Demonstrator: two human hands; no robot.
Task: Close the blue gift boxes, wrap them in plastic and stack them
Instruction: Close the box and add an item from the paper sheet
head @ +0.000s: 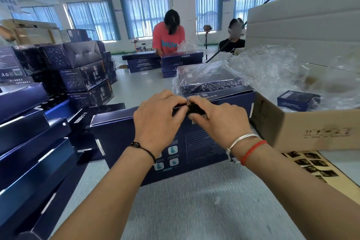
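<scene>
A dark blue gift box (202, 142) stands on its long edge in front of me on the grey table, its printed face toward me. My left hand (157, 119) and my right hand (218, 119) meet at the middle of its top edge, fingers curled and pinching the black top flap or handle there. Just behind it lies a flat blue box wrapped in clear plastic (210, 80). What the fingertips hold exactly is hidden by the hands.
Stacks of blue gift boxes (85, 76) and flat open boxes (33, 142) fill the left. A brown carton (303, 130) with loose plastic film (272, 70) stands right. Two people work at a far table with more blue boxes (163, 62).
</scene>
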